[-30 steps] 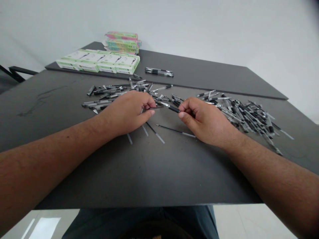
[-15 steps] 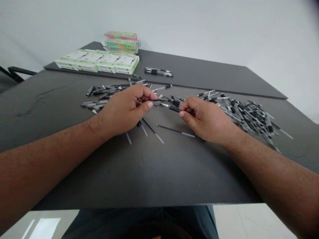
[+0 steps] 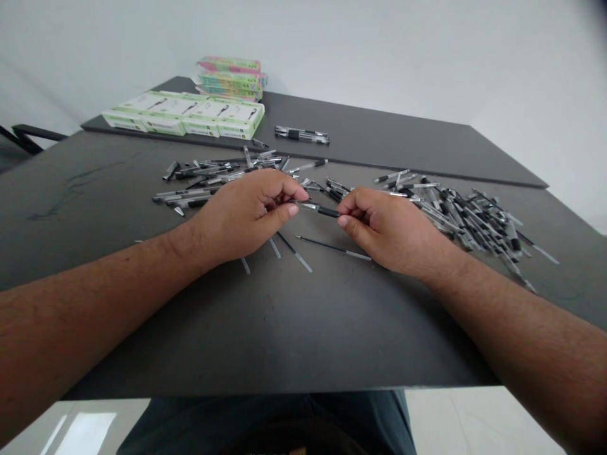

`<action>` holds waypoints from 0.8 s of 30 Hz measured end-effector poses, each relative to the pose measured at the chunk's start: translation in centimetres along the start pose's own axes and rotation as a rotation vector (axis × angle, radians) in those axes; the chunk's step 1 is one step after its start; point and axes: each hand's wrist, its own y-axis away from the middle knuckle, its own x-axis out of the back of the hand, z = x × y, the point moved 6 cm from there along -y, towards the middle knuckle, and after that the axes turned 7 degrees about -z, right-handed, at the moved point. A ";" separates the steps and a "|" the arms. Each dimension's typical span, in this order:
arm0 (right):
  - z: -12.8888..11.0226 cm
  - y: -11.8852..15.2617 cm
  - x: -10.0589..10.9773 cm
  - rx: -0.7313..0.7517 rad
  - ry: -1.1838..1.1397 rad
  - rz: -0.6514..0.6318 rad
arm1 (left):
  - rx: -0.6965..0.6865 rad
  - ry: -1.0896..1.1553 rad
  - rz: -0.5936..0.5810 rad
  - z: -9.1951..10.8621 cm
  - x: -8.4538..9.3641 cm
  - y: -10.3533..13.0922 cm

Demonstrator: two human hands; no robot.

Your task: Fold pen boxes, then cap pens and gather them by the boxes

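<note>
My right hand (image 3: 379, 227) is closed on a gel pen (image 3: 327, 211), its black grip showing and its pale tip pointing left. Opposite it, my left hand (image 3: 258, 212) pinches a thin dark piece, mostly covered by the fingers, at the pen's tip; I cannot tell its kind. The two hands are close together above the table. Below them lies an ink refill (image 3: 332, 247), its clear end near my right hand. Further refills (image 3: 296, 254) stick out from under my left hand.
Loose pens and pen parts (image 3: 208, 174) lie behind my left hand. A larger pile of pens (image 3: 474, 218) is on the right. On the raised grey board (image 3: 403, 139) are a few pens (image 3: 302, 136), white-green boxes (image 3: 184, 115) and stacked colourful packs (image 3: 232, 79).
My left hand has moved slightly right and down, bringing the dark piece to the pen's tip. My right hand has shifted slightly left with the pen.
</note>
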 end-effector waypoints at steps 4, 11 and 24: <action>-0.3 0.0 -0.1 0.007 -0.007 -0.020 | -0.008 0.005 -0.005 0.2 0.0 0.1; -0.3 0.1 -0.1 0.028 -0.009 -0.013 | 0.026 0.015 0.015 0.1 0.0 0.2; -0.2 0.0 -0.3 0.077 -0.022 0.000 | 0.054 0.099 0.006 0.5 0.2 0.3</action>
